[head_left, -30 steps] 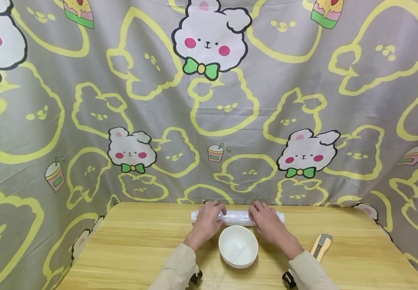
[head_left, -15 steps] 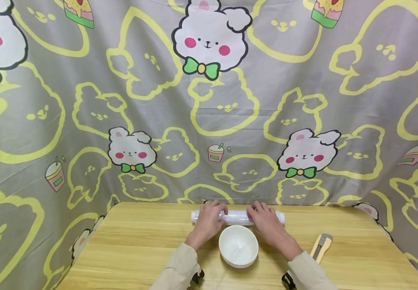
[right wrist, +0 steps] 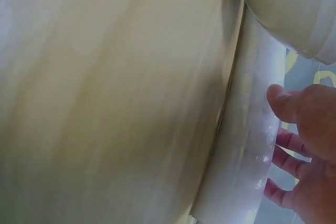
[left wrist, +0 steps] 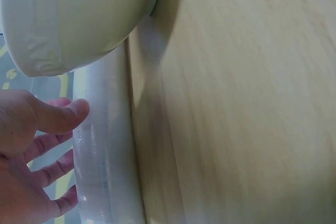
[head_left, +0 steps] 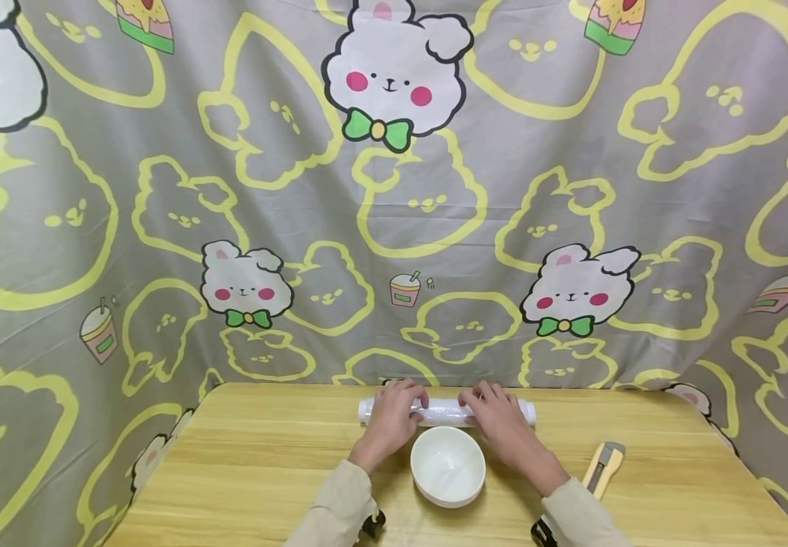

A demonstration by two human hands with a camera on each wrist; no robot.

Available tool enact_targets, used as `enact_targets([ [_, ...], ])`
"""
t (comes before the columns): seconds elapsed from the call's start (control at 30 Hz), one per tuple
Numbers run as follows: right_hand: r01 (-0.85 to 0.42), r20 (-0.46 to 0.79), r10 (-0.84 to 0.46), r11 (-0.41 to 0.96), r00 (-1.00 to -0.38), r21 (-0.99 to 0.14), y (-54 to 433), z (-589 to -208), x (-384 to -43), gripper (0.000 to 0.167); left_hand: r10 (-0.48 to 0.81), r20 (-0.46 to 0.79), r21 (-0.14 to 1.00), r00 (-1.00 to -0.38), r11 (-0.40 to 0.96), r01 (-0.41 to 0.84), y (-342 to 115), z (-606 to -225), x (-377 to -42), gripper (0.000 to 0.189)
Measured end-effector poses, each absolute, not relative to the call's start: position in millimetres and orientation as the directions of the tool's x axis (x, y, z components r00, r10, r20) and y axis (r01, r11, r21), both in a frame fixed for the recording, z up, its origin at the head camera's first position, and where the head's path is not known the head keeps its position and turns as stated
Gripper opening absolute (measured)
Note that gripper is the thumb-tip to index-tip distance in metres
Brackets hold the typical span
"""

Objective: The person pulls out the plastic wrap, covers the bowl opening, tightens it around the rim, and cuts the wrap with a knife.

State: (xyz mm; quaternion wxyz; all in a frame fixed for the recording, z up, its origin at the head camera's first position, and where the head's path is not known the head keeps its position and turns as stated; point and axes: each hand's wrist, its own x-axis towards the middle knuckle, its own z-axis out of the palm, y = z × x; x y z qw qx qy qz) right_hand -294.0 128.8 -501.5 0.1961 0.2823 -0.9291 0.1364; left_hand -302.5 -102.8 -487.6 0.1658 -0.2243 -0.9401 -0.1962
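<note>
A roll of cling film (head_left: 443, 412) lies crosswise near the far edge of the table, shiny and see-through white. My left hand (head_left: 394, 418) grips its left part, fingers bent over the far side and thumb on the near side. Farther right, my right hand (head_left: 496, 416) holds the roll in the same way, close to the middle. Both wrist views show each thumb (left wrist: 77, 108) and the fingertips touching the film. Between my forearms, just in front of the roll, a white bowl (head_left: 448, 465) stands upright, with nothing distinct in it.
A yellow and grey box cutter (head_left: 604, 469) lies on the wooden table (head_left: 270, 456), to the right of my right forearm. Behind the table hangs a grey curtain (head_left: 435, 319) with cartoon rabbits. Black straps (head_left: 373, 524) show at the sleeves.
My right hand has slid slightly left along the roll, toward my left hand. Left hand, roll, bowl and box cutter stay about where they were.
</note>
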Motion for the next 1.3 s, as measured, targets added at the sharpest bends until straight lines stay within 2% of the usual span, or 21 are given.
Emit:
enact_targets([
  [0.13,-0.579,0.475,-0.459,0.804,-0.751,-0.137,127.9,-503.2,-296.0,0.020,0.383,0.390,0.255,-0.837,0.829,0.498,-101.8,-485.1,-301.9,0.029],
  [0.27,-0.570,0.491,-0.444,0.809,-0.750,-0.140,127.6,-503.1,-297.4,0.023,0.421,0.399,0.207,-0.815,0.824,0.527,-99.4,-483.1,-301.9,0.033],
  [0.63,-0.615,0.494,-0.488,0.779,-0.719,-0.126,125.6,-503.0,-297.6,0.021,0.419,0.413,0.235,-0.808,0.809,0.539,-97.2,-492.5,-306.5,0.025],
  [0.9,-0.574,0.429,-0.490,0.814,-0.759,-0.086,122.4,-498.0,-294.4,0.024,0.422,0.423,0.279,-0.802,0.781,0.559,-95.1,-494.1,-307.6,0.021],
  [1.1,-0.567,0.428,-0.473,0.815,-0.770,-0.118,121.9,-494.3,-294.0,0.019,0.420,0.451,0.268,-0.787,0.778,0.569,-92.3,-492.1,-307.1,0.019],
  [1.3,-0.572,0.414,-0.482,0.811,-0.772,-0.121,123.7,-496.3,-294.8,0.020,0.423,0.427,0.247,-0.799,0.795,0.554,-89.6,-491.9,-306.3,0.019],
])
